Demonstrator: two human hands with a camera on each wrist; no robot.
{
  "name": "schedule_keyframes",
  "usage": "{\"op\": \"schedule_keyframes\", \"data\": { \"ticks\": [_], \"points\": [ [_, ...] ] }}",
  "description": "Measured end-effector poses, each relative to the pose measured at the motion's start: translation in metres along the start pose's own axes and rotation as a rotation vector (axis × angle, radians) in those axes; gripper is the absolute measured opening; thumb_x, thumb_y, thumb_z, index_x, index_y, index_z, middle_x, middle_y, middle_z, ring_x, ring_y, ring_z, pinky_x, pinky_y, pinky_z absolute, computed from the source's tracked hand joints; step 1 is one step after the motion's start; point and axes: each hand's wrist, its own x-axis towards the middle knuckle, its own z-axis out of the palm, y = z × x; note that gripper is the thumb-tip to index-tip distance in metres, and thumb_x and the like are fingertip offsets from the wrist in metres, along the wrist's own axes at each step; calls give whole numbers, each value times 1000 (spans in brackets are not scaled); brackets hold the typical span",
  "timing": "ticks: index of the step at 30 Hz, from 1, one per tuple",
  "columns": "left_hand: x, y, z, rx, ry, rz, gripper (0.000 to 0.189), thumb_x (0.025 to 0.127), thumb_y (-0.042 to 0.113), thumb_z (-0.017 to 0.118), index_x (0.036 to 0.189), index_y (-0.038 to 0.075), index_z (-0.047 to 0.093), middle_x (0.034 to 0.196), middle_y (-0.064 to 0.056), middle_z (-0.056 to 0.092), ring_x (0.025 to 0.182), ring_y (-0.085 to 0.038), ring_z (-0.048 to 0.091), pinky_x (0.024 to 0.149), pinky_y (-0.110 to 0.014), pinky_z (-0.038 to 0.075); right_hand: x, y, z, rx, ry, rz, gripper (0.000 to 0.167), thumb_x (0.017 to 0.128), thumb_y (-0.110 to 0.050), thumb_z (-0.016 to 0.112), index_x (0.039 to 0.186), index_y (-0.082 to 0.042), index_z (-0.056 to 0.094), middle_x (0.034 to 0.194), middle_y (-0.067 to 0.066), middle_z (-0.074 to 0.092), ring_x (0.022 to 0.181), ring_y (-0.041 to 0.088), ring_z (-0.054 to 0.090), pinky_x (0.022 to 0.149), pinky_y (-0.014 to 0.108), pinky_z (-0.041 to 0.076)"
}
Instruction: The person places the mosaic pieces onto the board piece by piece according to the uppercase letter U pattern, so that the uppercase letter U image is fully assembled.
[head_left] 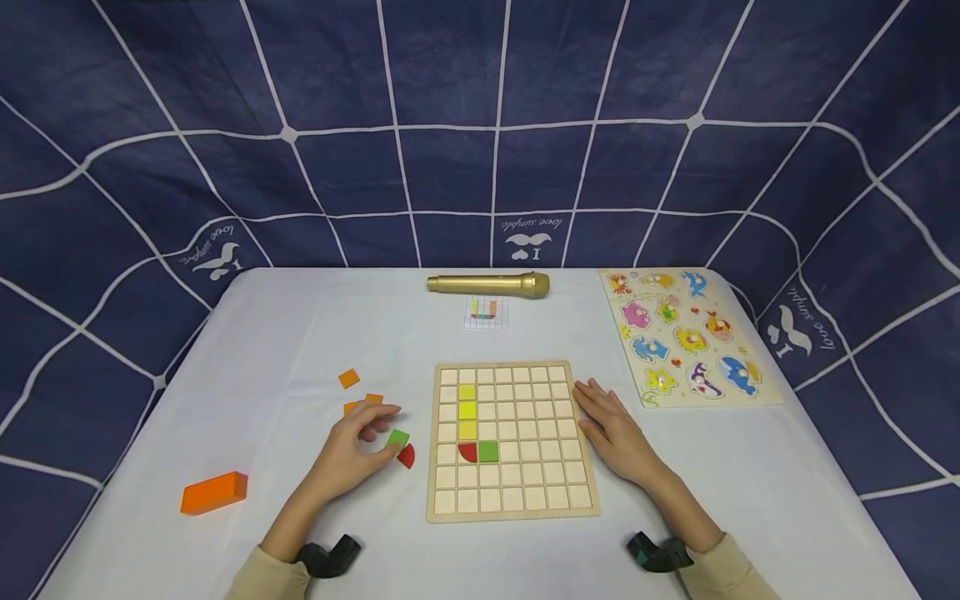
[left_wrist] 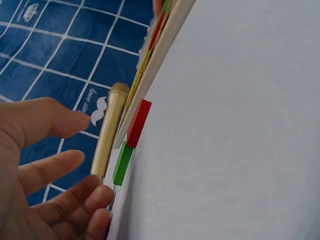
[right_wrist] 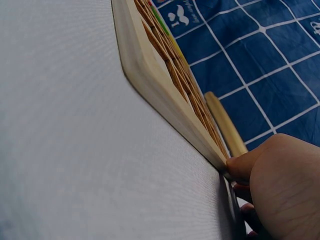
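Note:
My left hand (head_left: 351,447) hovers beside a green square tile (head_left: 398,437), its thumb and fingers spread and nothing between them. Against that tile lies a red quarter-circle tile (head_left: 406,456); both show on the cloth in the left wrist view. Orange tiles (head_left: 373,399) sit by the left fingers, partly hidden. A wooden grid board (head_left: 513,510) bears a column of yellow square tiles (head_left: 467,410), with a red quarter-circle tile (head_left: 467,452) below them and a green square tile (head_left: 488,452) beside that. My right hand (head_left: 617,437) rests with extended fingers along the board's right edge.
A gold microphone (head_left: 487,286) lies at the table's back, behind a small pattern card (head_left: 486,313). An animal puzzle board (head_left: 678,337) is at the back right. An orange block (head_left: 213,493) stands front left, and a loose orange tile (head_left: 348,378) lies beyond my left hand.

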Motion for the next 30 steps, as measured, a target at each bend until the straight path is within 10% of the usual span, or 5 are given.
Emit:
{"op": "schedule_keyframes", "data": {
  "ticks": [30],
  "points": [
    [-2, -18, 7, 60, -34, -26, 40, 64, -3, 76, 101, 11, 68, 94, 5, 52, 79, -10, 46, 68, -26, 42, 1, -2, 0, -13, 6, 0, 46, 90, -7, 56, 133, 4, 44, 141, 16, 39, 134, 35, 25, 107, 50, 12]
  ]
}}
